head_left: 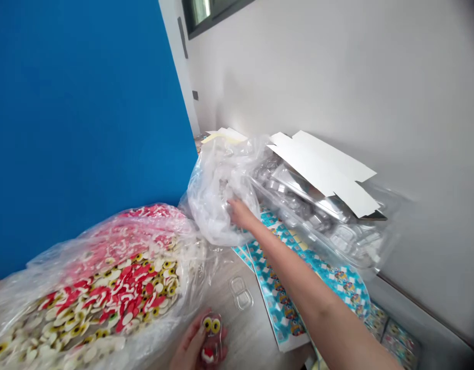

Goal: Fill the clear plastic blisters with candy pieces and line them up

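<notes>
The left grip (192, 345) is closed around a small goggle-eyed figure (211, 334) in clear plastic, its long axis roughly upright. The right grip (240, 214), well away, presses into a crumpled plastic bag (217, 198); whether it pinches, I cannot tell. Clear trays (317, 226), white card (321, 169) and a bagged heap of eyed pieces (94, 288) share the desk (256, 329) (no legible writing).

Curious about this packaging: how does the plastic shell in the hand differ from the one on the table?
The shell in the left hand holds something red with yellow eyes; the other looks empty. The first is held up; the second lies on the table. Both are small, clear and rounded.
</notes>
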`<act>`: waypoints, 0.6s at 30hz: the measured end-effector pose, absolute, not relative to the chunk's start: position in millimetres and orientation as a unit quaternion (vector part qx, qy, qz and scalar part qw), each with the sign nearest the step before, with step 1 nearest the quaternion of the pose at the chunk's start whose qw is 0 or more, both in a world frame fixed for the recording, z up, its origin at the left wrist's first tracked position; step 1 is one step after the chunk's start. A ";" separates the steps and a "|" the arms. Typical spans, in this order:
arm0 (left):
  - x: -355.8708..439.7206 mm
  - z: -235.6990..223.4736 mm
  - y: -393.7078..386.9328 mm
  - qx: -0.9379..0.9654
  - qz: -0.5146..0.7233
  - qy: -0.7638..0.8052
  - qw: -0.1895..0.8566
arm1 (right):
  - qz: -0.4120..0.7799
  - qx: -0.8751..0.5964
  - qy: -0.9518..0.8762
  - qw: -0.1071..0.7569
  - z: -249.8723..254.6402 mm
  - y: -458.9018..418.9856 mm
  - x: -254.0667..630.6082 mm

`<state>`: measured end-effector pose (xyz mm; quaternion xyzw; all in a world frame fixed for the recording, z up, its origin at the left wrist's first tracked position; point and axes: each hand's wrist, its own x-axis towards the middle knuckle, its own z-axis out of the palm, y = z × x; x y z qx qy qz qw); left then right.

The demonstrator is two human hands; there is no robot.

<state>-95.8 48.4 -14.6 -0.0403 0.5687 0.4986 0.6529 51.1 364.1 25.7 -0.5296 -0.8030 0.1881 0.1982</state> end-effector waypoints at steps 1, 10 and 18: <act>-93.4 -8.3 49.3 -0.038 0.498 0.561 0.660 | 0.201 -0.532 -0.791 0.227 27.7 357.4 59.4; -61.4 33.9 42.1 0.041 0.567 0.550 0.612 | 0.542 -0.440 -0.576 0.425 33.9 157.8 85.0; -66.7 31.0 18.1 0.040 0.599 0.546 0.584 | 0.593 -0.444 -0.575 0.347 8.6 66.1 61.0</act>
